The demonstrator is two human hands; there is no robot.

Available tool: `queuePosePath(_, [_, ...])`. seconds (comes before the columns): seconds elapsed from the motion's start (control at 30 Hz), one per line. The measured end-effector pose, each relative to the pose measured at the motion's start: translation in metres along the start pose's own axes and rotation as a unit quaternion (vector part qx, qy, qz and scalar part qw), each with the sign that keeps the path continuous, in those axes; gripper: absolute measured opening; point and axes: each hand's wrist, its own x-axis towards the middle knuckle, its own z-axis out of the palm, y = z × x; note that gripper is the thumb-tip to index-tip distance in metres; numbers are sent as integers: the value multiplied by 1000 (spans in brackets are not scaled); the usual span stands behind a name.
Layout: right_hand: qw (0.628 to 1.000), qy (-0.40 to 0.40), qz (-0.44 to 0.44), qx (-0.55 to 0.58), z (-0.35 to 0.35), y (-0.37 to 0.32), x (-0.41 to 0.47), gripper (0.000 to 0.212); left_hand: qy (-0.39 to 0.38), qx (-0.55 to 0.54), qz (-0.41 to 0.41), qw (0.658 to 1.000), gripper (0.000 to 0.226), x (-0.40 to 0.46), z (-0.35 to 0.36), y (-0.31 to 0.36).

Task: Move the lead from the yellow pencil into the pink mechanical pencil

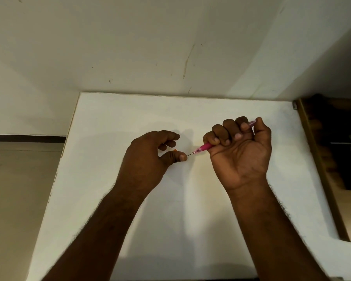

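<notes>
My right hand (239, 151) is closed in a fist around the pink mechanical pencil (205, 147), palm toward me. Its thumb rests on the pencil's clear rear end (252, 123). The pink tip points left, and a thin dark lead (189, 154) sticks out of it. My left hand (150, 157) touches the lead's end with thumb and fingertip. A small orange-yellow bit (175, 150), probably the yellow pencil, peeks out behind the left thumb; the rest of it is hidden.
Both hands hover over a white table (130, 118) pushed against a cream wall (150, 47). A brown wooden frame with a dark gap (328, 151) borders the table's right edge. Tan floor (18, 189) lies beyond the left edge.
</notes>
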Motion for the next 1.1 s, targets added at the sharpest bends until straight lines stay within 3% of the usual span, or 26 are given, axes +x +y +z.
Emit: queuePosePath(1.1, [1000, 6, 7, -6, 1, 0, -1, 46, -1, 7, -8, 1000, 38, -1, -3, 5])
